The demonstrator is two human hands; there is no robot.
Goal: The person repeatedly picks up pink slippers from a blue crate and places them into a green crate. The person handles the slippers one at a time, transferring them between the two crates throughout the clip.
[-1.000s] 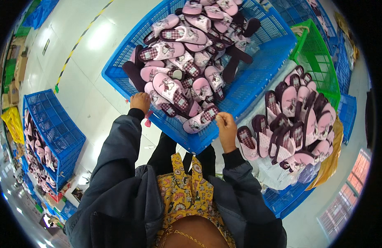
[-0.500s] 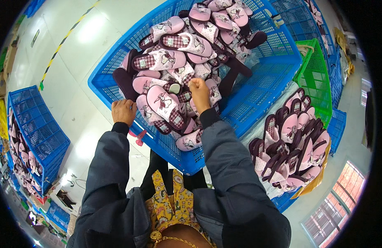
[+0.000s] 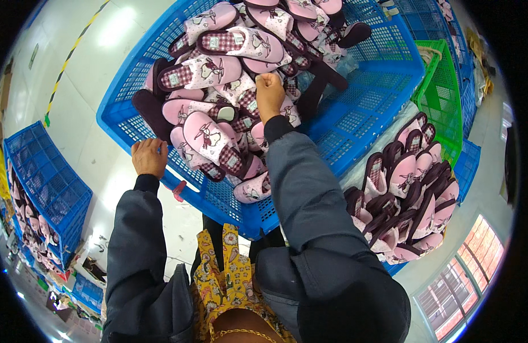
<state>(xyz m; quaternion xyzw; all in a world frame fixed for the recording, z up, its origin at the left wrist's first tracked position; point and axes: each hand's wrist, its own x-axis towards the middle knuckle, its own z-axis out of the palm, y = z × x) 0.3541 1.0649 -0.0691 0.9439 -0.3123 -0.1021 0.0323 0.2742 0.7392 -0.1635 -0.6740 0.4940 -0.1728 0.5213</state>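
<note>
A large blue plastic crate (image 3: 355, 126) stands in front of me, heaped with pink and white slippers (image 3: 210, 134) that have dark soles and checked linings. At its near left side, my left hand (image 3: 149, 158) is closed over the rim. My right hand (image 3: 270, 94) reaches over the middle of the pile with its fingers curled closed. Beside those fingers lies a white slipper with a checked lining (image 3: 239, 87). What they hold, if anything, is hidden. One slipper (image 3: 252, 188) lies low at the crate's near end.
To the right, more slippers (image 3: 410, 177) stand packed in rows, with a green crate (image 3: 441, 97) behind them. Another blue crate (image 3: 47, 186) holding slippers stands at the left. A pink tie (image 3: 179, 191) hangs at the big crate's near rim.
The crate and slippers sit further left and up in view. My right hand remains closed over the pile, and my left hand stays at the rim.
</note>
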